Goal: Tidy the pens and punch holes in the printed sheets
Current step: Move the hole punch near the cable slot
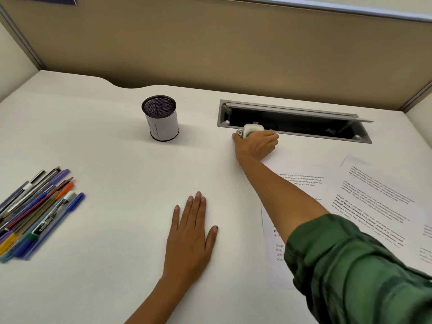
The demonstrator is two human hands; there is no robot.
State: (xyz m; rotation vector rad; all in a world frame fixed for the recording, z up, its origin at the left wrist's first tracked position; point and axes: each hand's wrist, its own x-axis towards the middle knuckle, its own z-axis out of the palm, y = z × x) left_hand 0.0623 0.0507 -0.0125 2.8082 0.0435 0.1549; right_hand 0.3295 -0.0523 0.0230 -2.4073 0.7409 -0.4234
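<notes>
Far across the white desk, my right hand grips a small white and metal hole punch at the top edge of a printed sheet. A second printed sheet lies to its right, partly overlapping. My left hand rests flat on the desk, fingers straight, holding nothing. A loose bunch of several pens lies at the left edge. A black mesh pen cup wrapped in white paper stands upright at the back, with nothing visible inside.
An open grey cable hatch with a raised lid is set into the desk just behind the punch. A tan partition wall closes off the back. My green sleeve covers part of the near sheet.
</notes>
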